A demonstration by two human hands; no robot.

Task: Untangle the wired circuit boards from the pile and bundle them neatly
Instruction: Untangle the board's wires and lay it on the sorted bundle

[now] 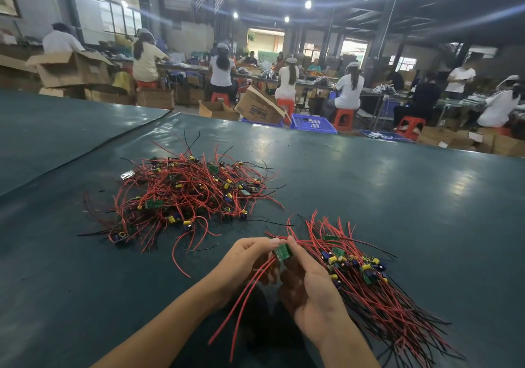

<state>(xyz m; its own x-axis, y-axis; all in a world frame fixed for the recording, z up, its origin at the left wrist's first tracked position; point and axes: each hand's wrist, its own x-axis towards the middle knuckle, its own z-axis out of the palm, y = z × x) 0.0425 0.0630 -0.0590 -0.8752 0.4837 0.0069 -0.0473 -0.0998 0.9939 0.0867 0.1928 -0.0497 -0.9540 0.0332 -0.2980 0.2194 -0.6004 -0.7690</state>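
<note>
Hands meet above the dark green bench (369, 174): left hand (247, 259) and right hand (309, 291) both pinch one small green circuit board (283, 252), its red wires (247, 291) trailing toward the camera. Tangled pile (184, 194) lies to the left, well apart; sorted bundle (369, 282) rests just beside the right hand.

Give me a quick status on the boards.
Both hands pinching one green board. Tangled pile left, sorted bundle right. Nothing blocking.
</note>
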